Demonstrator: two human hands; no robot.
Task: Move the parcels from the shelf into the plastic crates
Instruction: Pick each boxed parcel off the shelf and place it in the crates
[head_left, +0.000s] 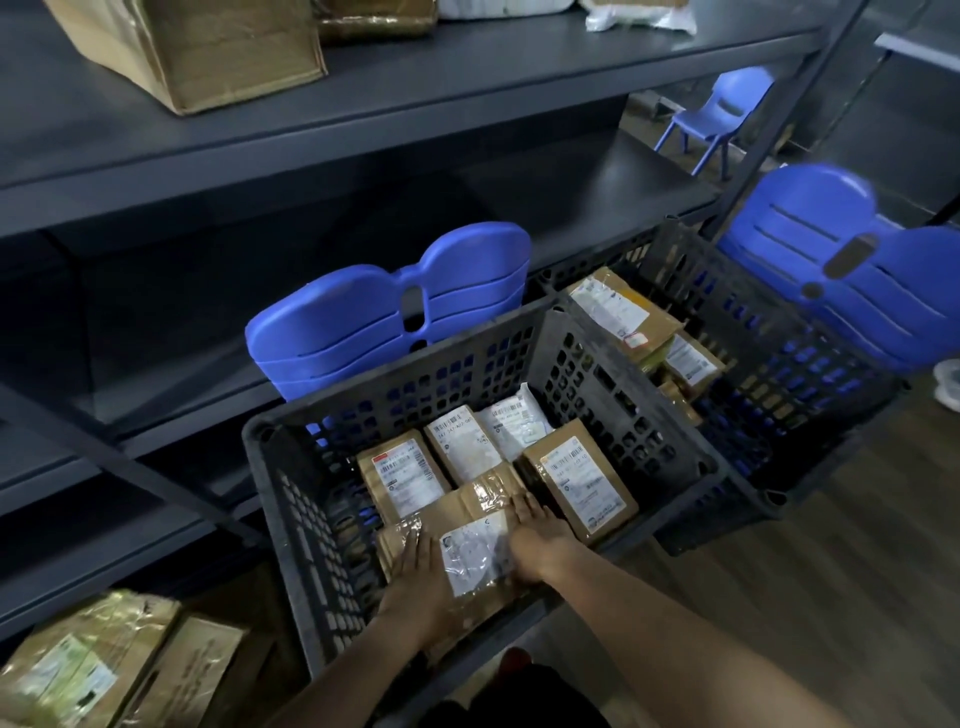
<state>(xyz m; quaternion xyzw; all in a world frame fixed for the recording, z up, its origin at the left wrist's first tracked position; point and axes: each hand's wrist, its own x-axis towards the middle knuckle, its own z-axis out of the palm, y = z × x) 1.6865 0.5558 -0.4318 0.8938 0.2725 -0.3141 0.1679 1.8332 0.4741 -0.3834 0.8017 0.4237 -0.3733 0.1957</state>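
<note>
A dark plastic crate (291, 499) stands in front of me on blue chairs, with several taped brown parcels lying flat in it. Both hands are down inside it on one brown parcel with a white label (470, 545). My left hand (415, 577) presses its left side, and my right hand (537, 540) grips its right edge. A second dark crate (779, 332) stands to the right and holds a few more parcels (623, 312). On the grey shelf (363, 98) above sits a large cardboard box (197, 47) beside wrapped packages.
Blue plastic chairs stand behind the near crate (389, 312) and at the right (852, 260), another farther back (717, 114). Cardboard boxes (93, 660) lie on the lowest shelf at bottom left. A diagonal shelf brace crosses at the left. Wooden floor lies to the right.
</note>
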